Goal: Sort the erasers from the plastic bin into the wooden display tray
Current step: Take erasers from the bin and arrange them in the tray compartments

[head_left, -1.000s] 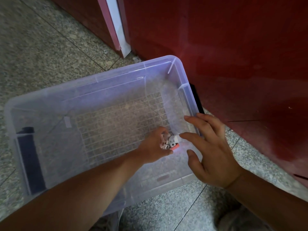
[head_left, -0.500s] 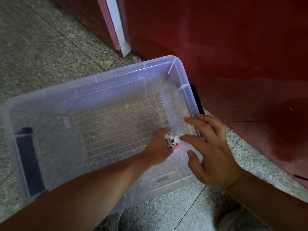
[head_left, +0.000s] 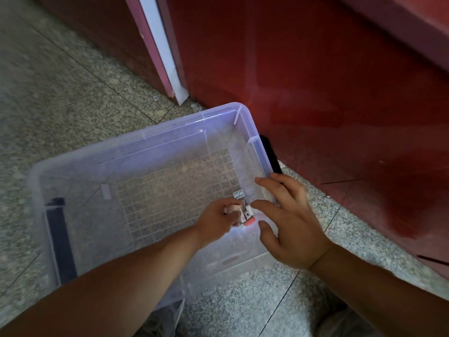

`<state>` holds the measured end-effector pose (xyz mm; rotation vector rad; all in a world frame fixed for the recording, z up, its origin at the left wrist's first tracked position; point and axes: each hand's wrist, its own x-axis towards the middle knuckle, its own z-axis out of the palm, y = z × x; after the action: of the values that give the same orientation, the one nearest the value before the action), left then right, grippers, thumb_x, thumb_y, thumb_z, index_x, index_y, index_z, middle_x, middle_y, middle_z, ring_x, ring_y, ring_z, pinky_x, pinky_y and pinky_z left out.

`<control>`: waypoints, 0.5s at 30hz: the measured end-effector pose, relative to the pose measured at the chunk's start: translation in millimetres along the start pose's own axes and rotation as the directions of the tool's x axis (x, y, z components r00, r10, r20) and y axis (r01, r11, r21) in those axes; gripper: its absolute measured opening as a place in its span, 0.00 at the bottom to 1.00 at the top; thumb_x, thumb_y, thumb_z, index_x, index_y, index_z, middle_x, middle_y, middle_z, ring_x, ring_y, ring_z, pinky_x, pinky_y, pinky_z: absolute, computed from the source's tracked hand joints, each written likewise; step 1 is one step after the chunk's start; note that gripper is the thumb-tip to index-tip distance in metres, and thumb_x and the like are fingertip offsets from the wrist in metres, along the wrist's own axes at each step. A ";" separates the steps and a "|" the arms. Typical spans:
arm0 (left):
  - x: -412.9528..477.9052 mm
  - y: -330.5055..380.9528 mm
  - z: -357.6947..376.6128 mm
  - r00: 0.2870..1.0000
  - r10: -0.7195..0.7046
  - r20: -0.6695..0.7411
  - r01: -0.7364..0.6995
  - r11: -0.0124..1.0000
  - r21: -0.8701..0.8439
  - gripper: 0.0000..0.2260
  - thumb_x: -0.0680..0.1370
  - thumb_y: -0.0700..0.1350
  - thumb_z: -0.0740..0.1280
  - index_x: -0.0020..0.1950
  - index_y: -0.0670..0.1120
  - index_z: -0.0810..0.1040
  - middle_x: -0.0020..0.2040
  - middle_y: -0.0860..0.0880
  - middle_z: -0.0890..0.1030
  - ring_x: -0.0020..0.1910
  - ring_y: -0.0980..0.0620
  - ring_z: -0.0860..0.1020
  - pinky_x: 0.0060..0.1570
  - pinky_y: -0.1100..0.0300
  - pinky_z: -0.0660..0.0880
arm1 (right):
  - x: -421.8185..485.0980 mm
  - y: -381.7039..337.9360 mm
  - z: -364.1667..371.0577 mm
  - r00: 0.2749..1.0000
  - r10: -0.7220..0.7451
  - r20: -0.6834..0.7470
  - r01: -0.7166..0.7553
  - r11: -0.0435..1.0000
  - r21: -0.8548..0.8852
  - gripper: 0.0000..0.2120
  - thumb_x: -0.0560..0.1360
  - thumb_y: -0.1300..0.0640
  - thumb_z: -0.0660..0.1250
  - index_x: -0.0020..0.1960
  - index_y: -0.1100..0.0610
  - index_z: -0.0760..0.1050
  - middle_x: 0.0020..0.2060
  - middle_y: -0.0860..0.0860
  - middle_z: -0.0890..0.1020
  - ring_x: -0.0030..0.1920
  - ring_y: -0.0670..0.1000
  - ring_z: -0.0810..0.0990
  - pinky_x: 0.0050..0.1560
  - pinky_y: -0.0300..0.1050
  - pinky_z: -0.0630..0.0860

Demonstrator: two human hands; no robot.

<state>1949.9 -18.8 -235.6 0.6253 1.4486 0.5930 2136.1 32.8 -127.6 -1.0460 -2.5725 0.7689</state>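
Observation:
The clear plastic bin (head_left: 136, 152) sits on the speckled floor. Inside, near its right wall, my left hand (head_left: 216, 218) grips a small bunch of erasers (head_left: 245, 215), white ones and one with an orange-red end. One more small grey-white eraser (head_left: 238, 194) lies loose on the bin floor just beyond them. My right hand (head_left: 289, 222) hovers over the bin's right rim with fingers spread and straight, its fingertips close to the held erasers; whether they touch is unclear. No wooden tray is in view.
A dark red cabinet front (head_left: 328, 93) stands right behind and beside the bin. A pink and white frame edge (head_left: 158, 49) rises at the back. Black latches (head_left: 60, 242) sit on the bin's left end and right end (head_left: 272, 154). Open floor lies to the left.
The view has tilted and the bin sits lower in frame. My left hand has gathered the erasers tighter, and one grey-white eraser now lies apart beyond them. My right hand has barely moved.

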 end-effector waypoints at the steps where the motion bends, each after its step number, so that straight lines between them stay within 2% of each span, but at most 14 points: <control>1: -5.0 6.1 -0.7 1.000 -0.001 -0.002 0.001 1.000 -0.021 0.10 0.81 0.35 0.67 0.60 0.45 0.81 0.42 0.49 0.81 0.32 0.60 0.79 0.31 0.67 0.73 | -0.1 -0.2 -1.2 1.000 0.007 0.021 -0.007 1.000 -0.005 0.18 0.71 0.57 0.69 0.61 0.51 0.79 0.73 0.53 0.71 0.76 0.58 0.61 0.71 0.57 0.66; 3: -15.0 20.9 -2.5 1.000 -0.013 -0.006 0.012 0.999 -0.033 0.10 0.81 0.37 0.68 0.61 0.44 0.82 0.43 0.48 0.82 0.33 0.59 0.79 0.32 0.66 0.73 | 0.1 -0.5 -4.8 0.998 0.021 0.058 -0.021 1.000 -0.007 0.18 0.72 0.56 0.70 0.62 0.52 0.79 0.74 0.51 0.70 0.77 0.57 0.59 0.69 0.59 0.69; 5: -25.7 38.1 -4.0 1.000 -0.016 -0.026 0.016 1.000 -0.017 0.10 0.81 0.39 0.69 0.61 0.47 0.83 0.45 0.47 0.84 0.34 0.56 0.81 0.33 0.62 0.74 | -0.3 -4.1 -10.5 0.997 0.030 0.075 -0.031 0.999 0.022 0.18 0.74 0.54 0.69 0.64 0.52 0.78 0.74 0.50 0.70 0.78 0.55 0.59 0.70 0.56 0.69; 7: -41.8 64.3 -4.0 1.000 0.001 -0.018 -0.001 1.000 -0.015 0.11 0.81 0.39 0.69 0.62 0.47 0.83 0.43 0.47 0.84 0.34 0.56 0.80 0.33 0.61 0.73 | -1.7 -13.5 -22.0 0.997 0.066 0.050 -0.071 0.992 0.107 0.20 0.75 0.53 0.66 0.66 0.54 0.77 0.70 0.49 0.74 0.76 0.52 0.64 0.70 0.53 0.70; 10: -75.8 118.5 -1.7 0.990 0.023 0.139 -0.008 0.995 -0.101 0.12 0.82 0.37 0.66 0.65 0.43 0.81 0.42 0.46 0.82 0.33 0.57 0.79 0.29 0.64 0.69 | -4.9 -32.7 -56.3 0.966 0.248 -0.078 -0.219 0.938 0.267 0.17 0.78 0.57 0.63 0.66 0.53 0.77 0.59 0.47 0.80 0.61 0.46 0.77 0.61 0.48 0.76; 12: -102.0 156.6 2.5 0.960 0.013 0.279 0.019 0.993 -0.112 0.12 0.83 0.36 0.65 0.66 0.40 0.79 0.45 0.43 0.81 0.34 0.56 0.77 0.29 0.65 0.67 | -9.9 -44.6 -90.0 0.934 0.339 -0.109 -0.283 0.893 0.349 0.14 0.80 0.59 0.64 0.64 0.51 0.78 0.57 0.44 0.80 0.54 0.43 0.79 0.55 0.42 0.77; 15: -144.8 208.9 19.4 0.894 0.052 0.444 -0.040 0.999 -0.036 0.12 0.82 0.35 0.64 0.65 0.38 0.79 0.46 0.42 0.82 0.36 0.52 0.72 0.29 0.66 0.66 | -23.4 -64.6 -149.4 0.933 0.346 -0.103 -0.290 0.888 0.356 0.09 0.81 0.52 0.68 0.60 0.47 0.80 0.51 0.41 0.79 0.51 0.43 0.79 0.52 0.40 0.76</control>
<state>1964.8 26.5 14.8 0.7229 0.9948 0.4652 2178.7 33.5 31.2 -1.3678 -2.0577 1.1039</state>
